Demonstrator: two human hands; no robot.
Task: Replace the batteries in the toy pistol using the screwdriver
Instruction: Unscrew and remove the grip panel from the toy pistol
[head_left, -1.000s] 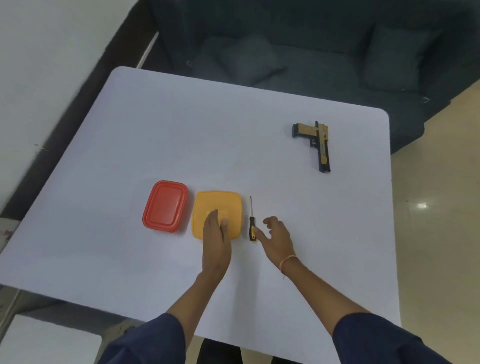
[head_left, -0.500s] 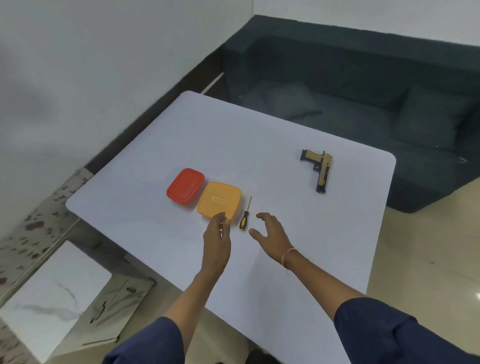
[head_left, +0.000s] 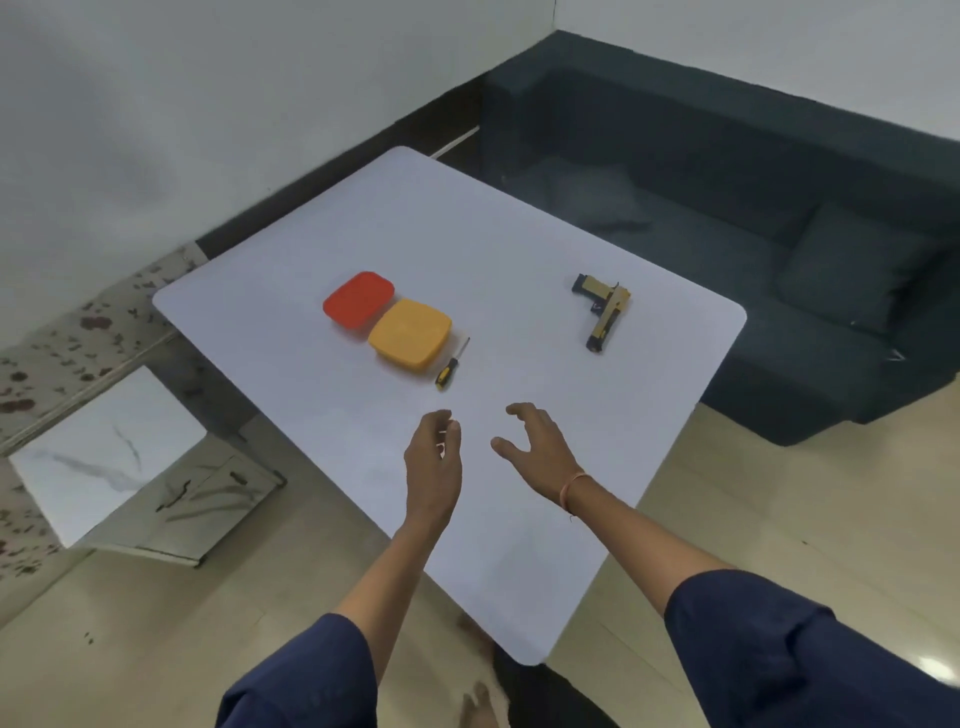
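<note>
Black-and-gold toy pistol (head_left: 608, 317) lies near the table (head_left: 519, 249) edge.

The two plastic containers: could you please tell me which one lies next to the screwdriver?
The yellow container, directly beside the screwdriver; the red container sits on its other side, farther from the tool.

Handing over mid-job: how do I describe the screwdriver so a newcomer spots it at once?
On the white table, find the red box and yellow box side by side. The screwdriver lies just right of the yellow box. It is the only thin thing there: a slim shaft with a black-and-yellow grip, much smaller than the toy pistol farther right.
</note>
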